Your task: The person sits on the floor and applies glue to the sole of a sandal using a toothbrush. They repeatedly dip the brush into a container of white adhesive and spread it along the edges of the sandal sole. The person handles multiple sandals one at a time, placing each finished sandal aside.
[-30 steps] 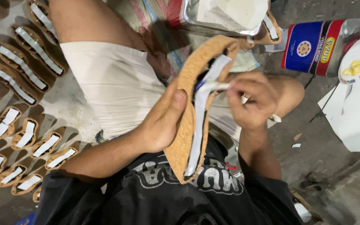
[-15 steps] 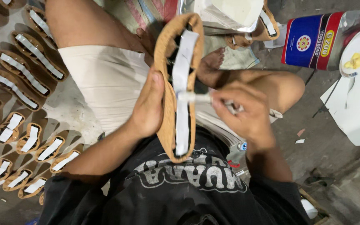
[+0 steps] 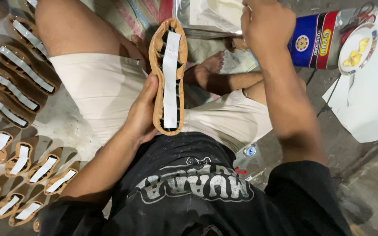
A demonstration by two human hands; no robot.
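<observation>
Fingers of the left hand (image 3: pixel 141 114) curl behind a tan shoe sole (image 3: pixel 168 75), gripping its edge above the lap. Farther off, the right hand (image 3: pixel 265 22) reaches to a metal tin (image 3: pixel 208 17), fingers seemingly bunched. Held one-handed, the sole might tip, smearing its white strip (image 3: pixel 170 78).

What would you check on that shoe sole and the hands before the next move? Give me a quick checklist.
1. Left hand grips the shoe sole along its edge: ok.
2. White strip lies lengthwise down the sole's middle: ok.
3. Strip fully stuck down: cannot tell.
4. Right hand is off the sole, up at the open container: ok.
5. What the right hand holds: cannot tell.
6. Finished soles lie apart on the floor, out of the way: ok.
</observation>
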